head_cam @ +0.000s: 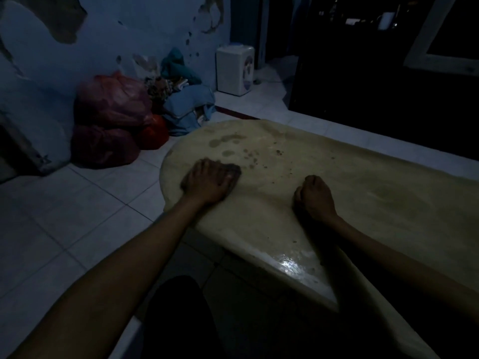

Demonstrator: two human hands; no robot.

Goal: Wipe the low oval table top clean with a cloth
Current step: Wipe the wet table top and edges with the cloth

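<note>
The low oval table has a pale yellowish top with dark spots and wet marks near its far left end. My left hand presses flat on a dark cloth at the table's left part; only the cloth's edge shows past my fingers. Curled into a fist, my right hand rests on the table top to the right, holding nothing that I can see. A wet shine shows on the table's near edge.
Red plastic bags and a pile of blue fabric lie on the tiled floor against the wall, left of the table. A small white appliance stands farther back. Dark furniture fills the right background.
</note>
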